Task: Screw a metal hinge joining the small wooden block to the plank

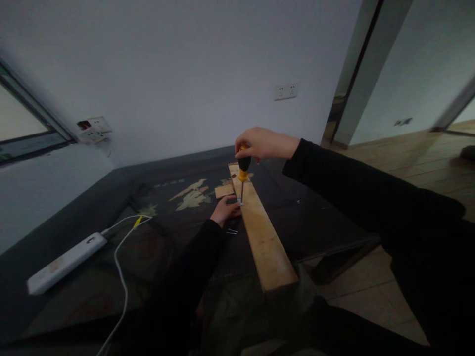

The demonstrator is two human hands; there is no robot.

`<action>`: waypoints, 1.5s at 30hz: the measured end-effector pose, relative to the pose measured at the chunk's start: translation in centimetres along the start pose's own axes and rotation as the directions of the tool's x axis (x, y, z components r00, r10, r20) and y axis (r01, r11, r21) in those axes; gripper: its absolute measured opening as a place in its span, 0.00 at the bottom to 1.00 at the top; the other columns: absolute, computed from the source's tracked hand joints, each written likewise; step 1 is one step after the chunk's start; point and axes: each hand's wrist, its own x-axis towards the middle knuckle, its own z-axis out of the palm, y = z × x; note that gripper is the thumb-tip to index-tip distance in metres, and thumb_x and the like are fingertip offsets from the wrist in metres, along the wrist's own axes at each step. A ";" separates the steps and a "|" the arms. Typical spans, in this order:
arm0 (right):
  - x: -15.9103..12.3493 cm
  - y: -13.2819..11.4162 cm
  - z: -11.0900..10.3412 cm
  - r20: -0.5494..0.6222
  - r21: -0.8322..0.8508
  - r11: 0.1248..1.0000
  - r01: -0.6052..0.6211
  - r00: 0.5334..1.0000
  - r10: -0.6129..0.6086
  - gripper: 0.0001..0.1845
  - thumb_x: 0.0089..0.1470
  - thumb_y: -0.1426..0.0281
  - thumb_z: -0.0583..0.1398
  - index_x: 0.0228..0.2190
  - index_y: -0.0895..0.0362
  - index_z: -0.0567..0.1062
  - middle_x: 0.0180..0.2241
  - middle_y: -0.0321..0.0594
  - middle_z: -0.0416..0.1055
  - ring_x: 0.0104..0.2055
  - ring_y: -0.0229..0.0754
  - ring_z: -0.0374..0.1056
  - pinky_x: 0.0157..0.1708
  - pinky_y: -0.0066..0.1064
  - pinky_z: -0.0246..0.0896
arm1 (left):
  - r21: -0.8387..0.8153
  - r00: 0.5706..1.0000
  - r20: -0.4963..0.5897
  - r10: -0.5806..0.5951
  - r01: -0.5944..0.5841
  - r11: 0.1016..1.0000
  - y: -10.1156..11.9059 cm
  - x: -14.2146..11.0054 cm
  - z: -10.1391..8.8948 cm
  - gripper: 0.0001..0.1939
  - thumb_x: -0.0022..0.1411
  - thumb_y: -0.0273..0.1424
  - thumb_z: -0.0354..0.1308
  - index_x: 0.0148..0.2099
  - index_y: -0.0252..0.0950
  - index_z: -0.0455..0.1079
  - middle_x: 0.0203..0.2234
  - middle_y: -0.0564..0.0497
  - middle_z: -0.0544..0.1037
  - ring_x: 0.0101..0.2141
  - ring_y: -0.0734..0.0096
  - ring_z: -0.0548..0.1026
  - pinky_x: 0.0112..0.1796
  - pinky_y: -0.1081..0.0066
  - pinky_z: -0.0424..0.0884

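Observation:
My right hand point(264, 143) is closed over the top of a screwdriver point(243, 170) with a black and orange handle. The tool stands upright, its tip down on a long pale wooden plank point(265, 237) that lies across a dark table point(319, 217). My left hand point(225, 210) rests at the plank's left edge beside the tip, fingers pinched around a small screw point(240, 201) under the tip. A smaller piece of wood point(224, 191) lies just left of the plank. Loose screws point(232, 231) lie near my left wrist.
A white power strip point(65, 262) with a white cable point(122, 277) lies on the table's left side. The tabletop carries a pale inlaid pattern point(191, 195). Wall sockets point(285, 91) are on the wall behind. A wooden floor point(419, 158) stretches to the right.

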 end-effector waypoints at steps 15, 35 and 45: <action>-0.1 -0.3 -0.3 0.051 -0.038 0.999 0.013 0.999 -0.011 0.18 0.55 0.62 0.61 0.43 0.60 0.78 0.33 0.44 0.75 0.31 0.38 0.68 0.32 0.31 0.57 | -0.013 1.000 -0.011 -0.003 0.003 1.000 0.0 0.0 0.1 0.25 0.54 0.25 0.68 0.52 0.33 0.63 0.31 0.47 0.80 0.25 0.71 0.79 0.32 0.70 0.78; 0.1 -0.8 0.7 -0.144 -0.208 0.974 -0.090 0.988 0.060 0.24 0.57 0.53 0.57 0.40 0.60 0.79 0.37 0.50 0.75 0.40 0.46 0.69 0.34 0.32 0.54 | -0.001 1.000 -0.011 -0.006 0.006 1.000 0.2 -0.1 0.3 0.21 0.57 0.23 0.65 0.51 0.31 0.64 0.31 0.46 0.80 0.24 0.72 0.79 0.32 0.72 0.77; -0.3 -0.6 -0.5 0.036 -0.190 0.978 0.083 0.996 -0.077 0.18 0.57 0.63 0.59 0.45 0.59 0.78 0.39 0.45 0.75 0.37 0.41 0.68 0.35 0.32 0.52 | 0.017 0.999 -0.026 -0.019 0.020 1.000 0.4 -0.1 0.3 0.22 0.57 0.23 0.65 0.52 0.31 0.64 0.30 0.47 0.80 0.24 0.72 0.79 0.31 0.71 0.78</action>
